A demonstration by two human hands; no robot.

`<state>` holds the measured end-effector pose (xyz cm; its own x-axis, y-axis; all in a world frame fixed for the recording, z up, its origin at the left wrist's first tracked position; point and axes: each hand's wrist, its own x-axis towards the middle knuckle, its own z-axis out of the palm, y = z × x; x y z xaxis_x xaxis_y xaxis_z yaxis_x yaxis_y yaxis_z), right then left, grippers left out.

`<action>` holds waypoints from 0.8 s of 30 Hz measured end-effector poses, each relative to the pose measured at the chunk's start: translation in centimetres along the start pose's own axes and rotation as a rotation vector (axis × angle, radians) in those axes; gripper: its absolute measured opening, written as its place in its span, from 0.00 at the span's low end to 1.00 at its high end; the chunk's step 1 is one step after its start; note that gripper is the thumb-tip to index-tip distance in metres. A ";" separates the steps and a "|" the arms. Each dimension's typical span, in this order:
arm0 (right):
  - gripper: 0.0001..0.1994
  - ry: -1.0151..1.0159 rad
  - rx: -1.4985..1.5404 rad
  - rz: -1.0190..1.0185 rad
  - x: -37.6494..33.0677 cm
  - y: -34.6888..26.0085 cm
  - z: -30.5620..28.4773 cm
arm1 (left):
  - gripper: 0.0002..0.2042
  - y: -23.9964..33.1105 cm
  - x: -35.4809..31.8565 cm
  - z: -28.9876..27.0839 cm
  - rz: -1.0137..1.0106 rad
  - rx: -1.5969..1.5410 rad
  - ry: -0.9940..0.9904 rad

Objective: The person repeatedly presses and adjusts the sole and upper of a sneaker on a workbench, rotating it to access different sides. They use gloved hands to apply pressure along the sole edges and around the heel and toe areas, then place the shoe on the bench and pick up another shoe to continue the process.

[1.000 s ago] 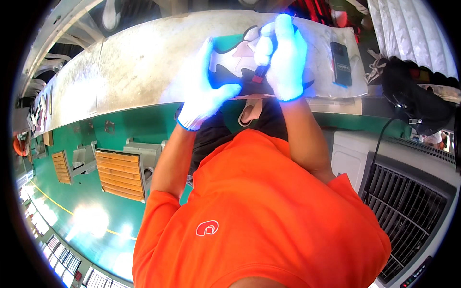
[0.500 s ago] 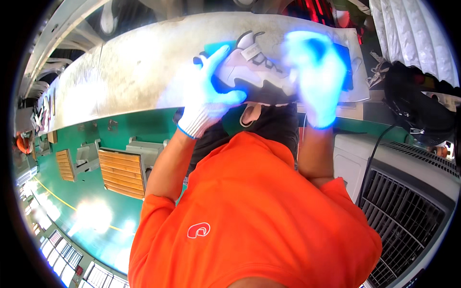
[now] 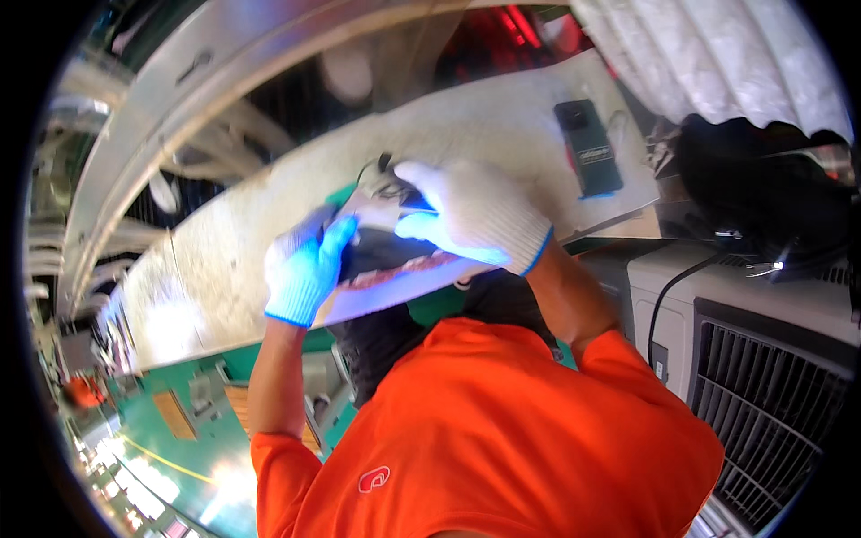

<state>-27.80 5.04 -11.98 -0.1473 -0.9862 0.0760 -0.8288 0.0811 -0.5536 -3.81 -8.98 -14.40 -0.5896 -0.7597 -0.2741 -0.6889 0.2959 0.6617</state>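
Note:
A low-cut sneaker (image 3: 375, 253) with a pale upper and a dark, thick sole rests on its side at the near part of the pale table, its sole edge toward me. My left hand (image 3: 303, 269), in a white knit glove lit blue, grips one end of the shoe, thumb on its side. My right hand (image 3: 475, 215), gloved likewise, closes over the other end, its fingers on the upper and the sole side. Between them the two hands hide much of the shoe. A teal patch (image 3: 341, 195) shows behind it.
A dark rectangular phone-like object (image 3: 587, 148) lies on the table (image 3: 502, 117) at right. Beyond stand a curved metal rail (image 3: 260, 76) and a ribbed white duct (image 3: 708, 54). A black bag (image 3: 762, 179) and a grey grilled machine (image 3: 771, 394) are at right. Wooden-slatted seats (image 3: 175, 414) stand at lower left.
My view has turned and shifted. The right hand, blurred beside the shoe's right end before, now holds the shoe. The shoe has tilted, showing more of its dark sole; the dark rectangular object is now uncovered.

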 end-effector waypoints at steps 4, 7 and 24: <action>0.21 0.563 0.747 0.387 -5.0 4.6 -0.4 | 0.28 3.7 -0.6 0.5 0.502 0.193 0.163; 0.16 0.792 1.159 0.577 -7.6 8.5 3.3 | 0.42 9.2 -0.1 4.6 0.866 0.384 0.043; 0.20 0.014 0.690 0.161 0.9 2.5 6.5 | 0.36 -10.8 -7.0 -3.2 0.298 0.206 0.177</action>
<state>-26.48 3.38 -18.67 -0.2498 -0.9673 -0.0433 -0.2656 0.1114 -0.9576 9.10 -8.73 -17.37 -0.7069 -0.7059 0.0450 -0.5795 0.6145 0.5353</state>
